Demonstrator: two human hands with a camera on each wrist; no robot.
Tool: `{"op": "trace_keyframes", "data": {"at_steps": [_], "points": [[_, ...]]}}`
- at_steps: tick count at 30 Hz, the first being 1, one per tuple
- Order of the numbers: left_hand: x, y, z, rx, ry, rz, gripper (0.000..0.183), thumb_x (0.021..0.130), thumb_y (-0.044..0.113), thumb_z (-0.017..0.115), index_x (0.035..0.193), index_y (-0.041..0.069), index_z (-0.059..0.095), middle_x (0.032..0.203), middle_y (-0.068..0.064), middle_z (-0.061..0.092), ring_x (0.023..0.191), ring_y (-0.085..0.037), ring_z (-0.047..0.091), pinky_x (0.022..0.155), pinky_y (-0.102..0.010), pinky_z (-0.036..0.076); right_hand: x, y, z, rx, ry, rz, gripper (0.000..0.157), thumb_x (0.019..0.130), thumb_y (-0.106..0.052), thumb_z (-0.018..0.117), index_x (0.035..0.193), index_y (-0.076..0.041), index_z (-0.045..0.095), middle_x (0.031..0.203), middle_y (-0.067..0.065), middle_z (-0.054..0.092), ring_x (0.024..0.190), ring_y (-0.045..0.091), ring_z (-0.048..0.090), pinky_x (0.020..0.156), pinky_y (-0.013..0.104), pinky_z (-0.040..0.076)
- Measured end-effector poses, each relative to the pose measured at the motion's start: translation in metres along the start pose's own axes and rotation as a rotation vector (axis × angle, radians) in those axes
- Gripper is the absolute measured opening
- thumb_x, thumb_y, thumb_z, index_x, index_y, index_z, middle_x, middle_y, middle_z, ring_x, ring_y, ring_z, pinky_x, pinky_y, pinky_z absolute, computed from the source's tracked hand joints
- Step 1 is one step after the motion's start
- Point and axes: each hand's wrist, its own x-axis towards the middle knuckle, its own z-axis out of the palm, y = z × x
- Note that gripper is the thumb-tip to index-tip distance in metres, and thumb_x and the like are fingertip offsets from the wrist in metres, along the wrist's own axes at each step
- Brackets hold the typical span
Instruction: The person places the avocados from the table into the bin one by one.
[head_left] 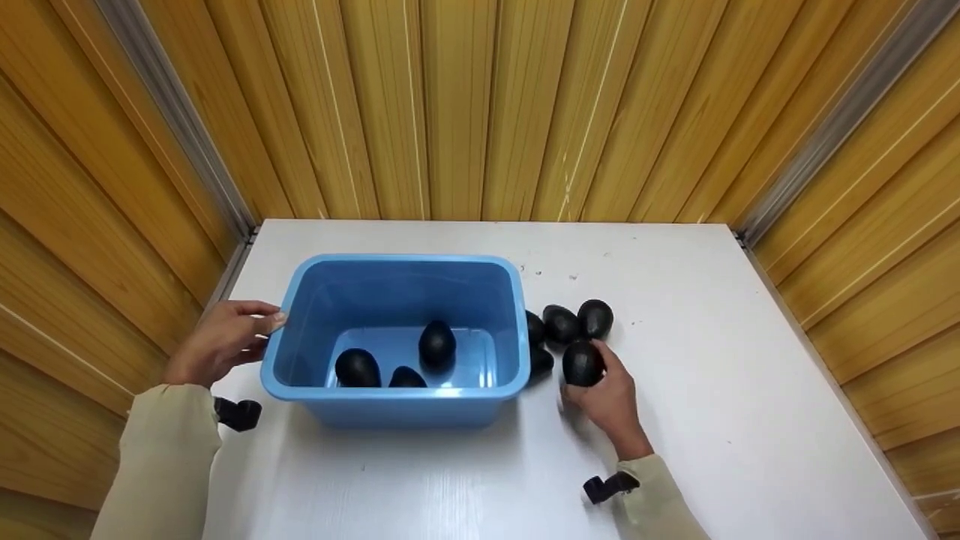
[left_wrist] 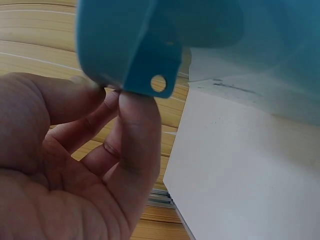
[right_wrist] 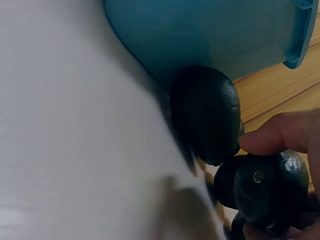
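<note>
A light-blue plastic tub (head_left: pixel 405 411) stands on the white table, with three dark, egg-shaped avocados inside, one being this avocado (head_left: pixel 437 345). At the tub's left end my left hand (head_left: pixel 225 337) pinches the rim between thumb and fingers; the left wrist view shows the rim's corner tab (left_wrist: pixel 150 75) with a round hole. To the right of the tub, my right hand (head_left: pixel 611 401) grips a black avocado (head_left: pixel 583 365), its small stem scar showing in the right wrist view. Several more avocados (head_left: pixel 561 324) lie between that hand and the tub, one avocado (right_wrist: pixel 205 112) close against the tub's wall.
The white table (head_left: pixel 720 390) reaches to a wood-patterned wall (head_left: pixel 487 112) at the back. Similar panels rise on both sides, with grey metal posts (head_left: pixel 180 112) at the corners. A small black camera (head_left: pixel 238 414) is worn on each wrist.
</note>
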Motion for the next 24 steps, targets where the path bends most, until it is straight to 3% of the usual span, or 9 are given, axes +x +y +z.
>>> {"op": "trace_keyframes", "data": {"at_steps": [4,24], "points": [[0.000,-0.001,0.000,0.000,0.004,0.012,0.058,0.107,0.036,0.058,0.151,-0.001,0.049,0.135,-0.021,0.064,0.100,-0.022,0.073,0.109,-0.057,0.052,-0.002,-0.010,-0.005,-0.010,-0.003,-0.017,0.091,0.068,-0.009,0.090,0.150,-0.002,0.051,0.149,0.026,0.058,0.139,0.043,0.054,0.117,0.055,0.043],[-0.002,0.002,0.001,0.001,0.010,-0.006,0.065,0.104,0.042,0.062,0.153,0.002,0.047,0.144,-0.024,0.057,0.103,-0.024,0.072,0.110,-0.054,0.053,-0.011,-0.063,-0.037,0.105,-0.094,-0.006,0.094,0.069,-0.006,0.092,0.154,-0.008,0.050,0.154,0.023,0.053,0.136,0.038,0.058,0.109,0.050,0.052]]}}
